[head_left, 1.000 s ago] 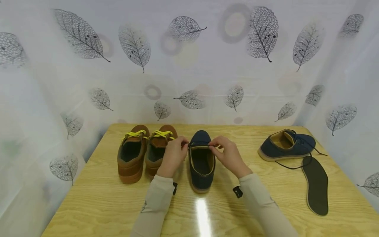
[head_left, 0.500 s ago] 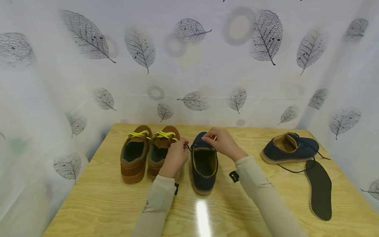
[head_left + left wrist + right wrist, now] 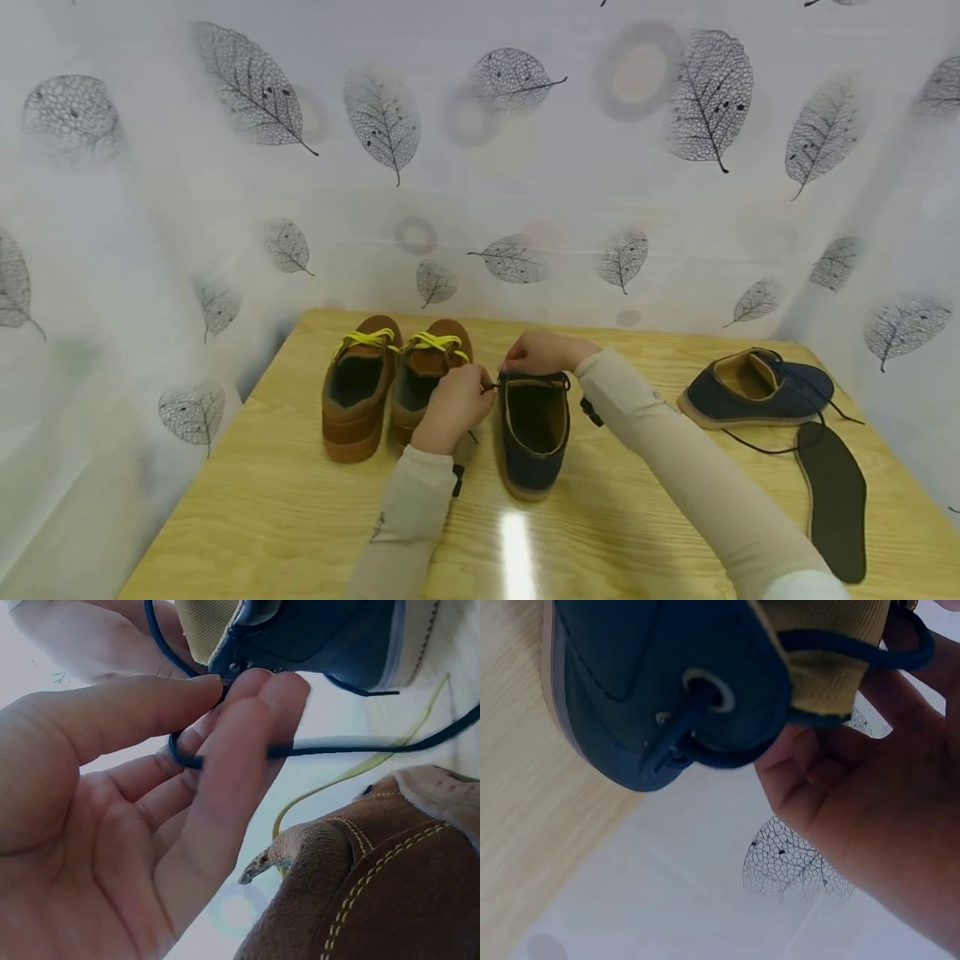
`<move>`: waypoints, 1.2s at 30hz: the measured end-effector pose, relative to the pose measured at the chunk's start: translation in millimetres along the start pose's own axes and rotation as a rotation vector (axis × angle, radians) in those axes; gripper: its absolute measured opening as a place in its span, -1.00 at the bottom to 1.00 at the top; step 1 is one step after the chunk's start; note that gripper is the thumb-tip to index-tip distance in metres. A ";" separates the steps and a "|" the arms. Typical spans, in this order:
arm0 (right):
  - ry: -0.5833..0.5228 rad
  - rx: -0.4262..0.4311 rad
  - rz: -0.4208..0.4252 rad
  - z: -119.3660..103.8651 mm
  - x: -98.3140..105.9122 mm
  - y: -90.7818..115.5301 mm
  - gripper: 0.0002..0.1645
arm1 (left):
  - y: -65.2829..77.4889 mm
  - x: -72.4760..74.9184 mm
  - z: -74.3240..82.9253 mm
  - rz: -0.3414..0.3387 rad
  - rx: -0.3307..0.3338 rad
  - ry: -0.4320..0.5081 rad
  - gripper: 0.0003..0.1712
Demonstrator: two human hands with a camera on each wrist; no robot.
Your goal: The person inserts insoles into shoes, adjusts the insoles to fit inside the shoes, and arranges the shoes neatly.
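Note:
A navy shoe [image 3: 531, 477] stands on the table with its heel toward me. My left hand [image 3: 454, 410], at the shoe's left side, pinches a dark blue shoelace [image 3: 337, 751] between thumb and fingertips; the lace loops behind the fingers and trails off to the right in the left wrist view. Reaching across the shoe's front, my right hand [image 3: 545, 352] has its fingers bent down at the left eyelet edge. In the right wrist view it lies behind the tan tongue [image 3: 829, 675], fingertips hidden; I cannot tell what they grip. Lace passes through a metal eyelet [image 3: 709, 690].
Two brown shoes with yellow laces [image 3: 367, 337] stand close on the left, the nearer brown shoe [image 3: 420, 885] right beside my left hand. On the right lie another navy shoe [image 3: 757, 387], its lace loose, and a dark insole [image 3: 836, 508]. A leaf-print curtain [image 3: 510, 183] hangs behind.
My right hand has moved from the shoe's right eyelets over its front to the left side, close to my left hand. The left hand keeps hold of the lace. The camera view has shifted slightly.

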State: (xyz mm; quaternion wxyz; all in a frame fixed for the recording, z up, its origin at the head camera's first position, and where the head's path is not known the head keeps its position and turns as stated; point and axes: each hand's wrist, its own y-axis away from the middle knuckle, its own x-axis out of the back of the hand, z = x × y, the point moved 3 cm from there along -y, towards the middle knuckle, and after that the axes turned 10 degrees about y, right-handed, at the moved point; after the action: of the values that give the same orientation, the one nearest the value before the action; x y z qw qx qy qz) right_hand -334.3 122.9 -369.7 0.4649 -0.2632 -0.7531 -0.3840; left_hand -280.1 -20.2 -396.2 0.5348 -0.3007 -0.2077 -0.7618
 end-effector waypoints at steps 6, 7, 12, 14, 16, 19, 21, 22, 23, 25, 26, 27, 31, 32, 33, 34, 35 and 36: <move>-0.034 0.014 -0.042 -6.7 1.8 -3.7 -0.62 | 1.6 2.8 0.9 -0.001 0.001 -0.017 -0.93; -0.027 0.024 -0.041 -8.0 2.6 -4.1 -0.66 | 1.8 3.3 1.1 -0.002 -0.001 -0.016 -0.93; -0.007 0.027 -0.009 -7.3 3.3 -9.6 -0.71 | 2.5 5.1 0.7 0.006 -0.010 -0.019 -0.93; -0.006 0.008 0.033 -4.6 3.2 -12.3 -0.68 | 2.6 5.7 0.7 0.011 -0.011 -0.021 -0.93; -0.003 -0.019 0.062 -0.8 2.3 -14.9 -0.63 | 2.8 5.6 0.6 0.009 -0.004 -0.020 -0.93; 0.010 -0.069 0.049 4.6 -1.1 -17.9 -0.61 | 2.8 4.5 0.1 0.004 0.005 -0.016 -0.91; 0.014 -0.105 0.010 7.5 -3.7 -19.6 -0.64 | 2.8 3.8 0.1 0.003 0.009 -0.016 -0.91; 0.012 -0.123 -0.011 8.7 -5.2 -20.3 -0.66 | 2.8 3.3 0.2 0.004 0.009 -0.018 -0.91; 0.014 -0.135 -0.021 9.4 -6.2 -21.0 -0.68 | 3.1 3.1 0.6 0.007 0.008 -0.021 -0.91; 0.016 -0.154 -0.021 10.0 -7.7 -22.6 -0.71 | 3.6 2.9 1.3 0.012 0.006 -0.020 -0.91; 0.015 -0.166 -0.012 10.4 -8.3 -23.8 -0.74 | 3.9 3.0 1.7 0.014 0.004 -0.023 -0.92; 0.017 -0.180 -0.003 10.8 -8.9 -25.1 -0.74 | 4.1 3.1 2.0 0.017 0.000 -0.024 -0.92; 0.013 -0.246 0.080 13.1 -10.7 -30.7 -0.56 | 4.7 3.0 2.7 0.018 -0.006 -0.017 -0.92; 0.013 -0.257 0.101 13.6 -11.2 -31.9 -0.51 | 4.7 3.1 2.7 0.017 -0.007 -0.015 -0.92; 0.016 -0.260 0.123 14.1 -11.5 -32.9 -0.47 | 4.6 3.0 2.6 0.016 -0.006 -0.012 -0.92; 0.008 -0.262 0.146 14.9 -11.8 -33.7 -0.46 | 4.6 3.1 2.6 0.015 -0.005 -0.012 -0.92; 0.000 -0.265 0.160 15.7 -12.2 -34.2 -0.45 | 4.6 3.1 2.5 0.013 -0.003 -0.012 -0.91; -0.003 -0.267 0.170 16.9 -12.7 -34.6 -0.44 | 4.5 3.2 2.5 0.013 -0.003 -0.013 -0.91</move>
State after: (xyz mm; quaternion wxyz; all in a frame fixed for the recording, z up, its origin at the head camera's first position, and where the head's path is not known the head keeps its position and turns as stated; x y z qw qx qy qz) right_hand -363.4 116.7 -397.3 0.4555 -0.3859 -0.6709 -0.4399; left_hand -276.0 -22.3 -392.2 0.5380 -0.3078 -0.2083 -0.7566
